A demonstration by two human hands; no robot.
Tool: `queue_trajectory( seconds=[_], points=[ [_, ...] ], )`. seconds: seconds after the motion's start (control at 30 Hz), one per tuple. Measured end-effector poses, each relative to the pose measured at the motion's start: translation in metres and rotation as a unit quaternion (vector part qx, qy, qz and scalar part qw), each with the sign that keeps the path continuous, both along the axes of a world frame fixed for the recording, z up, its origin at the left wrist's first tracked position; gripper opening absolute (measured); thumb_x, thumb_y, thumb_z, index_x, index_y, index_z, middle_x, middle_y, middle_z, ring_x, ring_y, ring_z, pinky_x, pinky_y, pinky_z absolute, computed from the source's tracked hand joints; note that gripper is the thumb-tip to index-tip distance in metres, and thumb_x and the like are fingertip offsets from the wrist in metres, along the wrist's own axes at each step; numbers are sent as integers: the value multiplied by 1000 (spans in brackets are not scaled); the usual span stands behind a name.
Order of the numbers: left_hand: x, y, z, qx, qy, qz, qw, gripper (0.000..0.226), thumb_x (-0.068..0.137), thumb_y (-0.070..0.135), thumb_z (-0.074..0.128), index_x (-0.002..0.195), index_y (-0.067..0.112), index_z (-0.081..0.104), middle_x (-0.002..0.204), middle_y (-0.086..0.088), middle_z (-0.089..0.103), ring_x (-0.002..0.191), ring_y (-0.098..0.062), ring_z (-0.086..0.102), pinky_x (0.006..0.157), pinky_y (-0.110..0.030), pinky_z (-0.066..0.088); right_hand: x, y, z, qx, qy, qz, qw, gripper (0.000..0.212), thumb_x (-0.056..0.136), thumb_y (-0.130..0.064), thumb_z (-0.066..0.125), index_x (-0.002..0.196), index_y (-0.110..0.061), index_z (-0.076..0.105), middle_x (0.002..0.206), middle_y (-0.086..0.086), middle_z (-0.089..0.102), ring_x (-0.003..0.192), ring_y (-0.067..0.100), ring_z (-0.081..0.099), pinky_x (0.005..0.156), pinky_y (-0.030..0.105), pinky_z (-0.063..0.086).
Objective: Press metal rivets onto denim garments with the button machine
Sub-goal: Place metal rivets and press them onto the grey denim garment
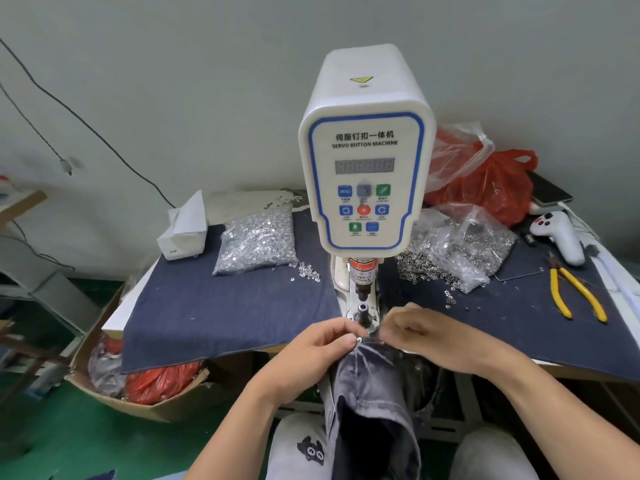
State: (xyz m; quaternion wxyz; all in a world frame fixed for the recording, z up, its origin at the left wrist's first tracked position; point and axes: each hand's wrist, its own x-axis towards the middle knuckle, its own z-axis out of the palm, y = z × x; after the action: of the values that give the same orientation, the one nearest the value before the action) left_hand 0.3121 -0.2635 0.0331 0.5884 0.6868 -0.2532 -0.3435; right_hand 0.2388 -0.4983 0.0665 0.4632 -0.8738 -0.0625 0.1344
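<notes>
A white servo button machine [365, 174] stands at the middle of the table, its lower die [362, 310] just beyond my hands. A grey denim garment [372, 393] hangs from the table's front edge down over my lap. My left hand [322, 351] pinches the garment's top edge, where a small metal rivet [358, 339] shows at its fingertips. My right hand [426, 336] grips the same edge from the right, fingers curled. Both hands sit just in front of the die.
A bag of silver rivets [256, 240] lies left of the machine, a bag of ring parts [457, 251] to its right. Yellow pliers [575, 296], a white handheld device [561, 237], a red bag [491, 185] and a tissue box [183, 230] lie around. A cardboard box [138, 386] sits below left.
</notes>
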Motion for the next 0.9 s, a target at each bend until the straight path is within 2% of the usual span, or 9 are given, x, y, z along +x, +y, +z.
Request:
queue_trajectory(
  seconds=[0.1,0.17,0.27,0.37,0.5,0.63,0.7,0.8,0.9],
  points=[
    [-6,-9,9,-1,-13,7,1000,24,101,41,61,118,25,62,104,-5,70,98,-20,62,97,-43,48,0,27,1,-114,-52,-19,992,44,83,-68,66,92,-28,52,84,-10,63,73,1,54,70,25,43],
    [-8,-7,8,-5,35,33,999,31,97,50,62,122,31,61,99,-9,68,92,-25,58,90,-46,46,1,27,2,-95,-60,-16,994,34,88,-51,74,94,-24,55,88,-5,66,75,4,54,76,31,47],
    [-7,7,5,-10,79,44,996,31,101,51,57,119,28,68,105,-6,66,99,-24,55,91,-36,43,-2,13,-1,37,-32,-33,998,20,93,-25,76,97,-14,60,93,3,73,82,4,58,79,29,48],
    [-10,18,6,31,-26,7,999,36,100,56,61,128,33,66,126,9,69,118,-10,63,101,-31,49,-5,9,-12,155,-1,-98,983,15,95,-10,71,100,-6,58,95,8,73,86,10,62,80,26,47],
    [-21,18,5,89,-69,-14,994,64,88,46,84,140,47,47,136,18,62,123,-7,66,98,-29,58,-7,7,-26,339,52,-205,917,15,88,-7,70,97,-6,57,85,7,65,75,15,59,68,28,47],
    [-20,16,7,156,-122,-27,980,34,100,41,71,132,35,60,125,14,71,114,-2,68,99,-31,58,-19,-3,-34,436,82,-223,868,20,80,-10,70,98,-8,59,86,10,66,71,20,61,66,30,49],
    [-18,18,8,112,-95,-35,989,22,107,37,63,126,29,69,123,9,75,116,-8,69,102,-33,56,-23,-13,-35,423,91,-203,878,21,82,-8,69,100,-8,59,91,12,64,78,23,59,73,34,45],
    [-18,18,12,62,-50,-11,997,21,108,36,60,123,24,70,119,2,76,115,-19,71,103,-40,56,-23,-27,-28,284,79,-121,948,18,95,-2,65,110,-7,57,102,10,65,96,22,55,86,32,42],
    [-15,10,17,45,-83,-16,995,18,107,32,64,124,29,69,118,3,76,114,-18,71,101,-38,57,-17,-29,-12,140,67,-54,986,26,100,-40,64,123,-26,64,115,2,68,106,5,60,95,25,45]
  ],
)
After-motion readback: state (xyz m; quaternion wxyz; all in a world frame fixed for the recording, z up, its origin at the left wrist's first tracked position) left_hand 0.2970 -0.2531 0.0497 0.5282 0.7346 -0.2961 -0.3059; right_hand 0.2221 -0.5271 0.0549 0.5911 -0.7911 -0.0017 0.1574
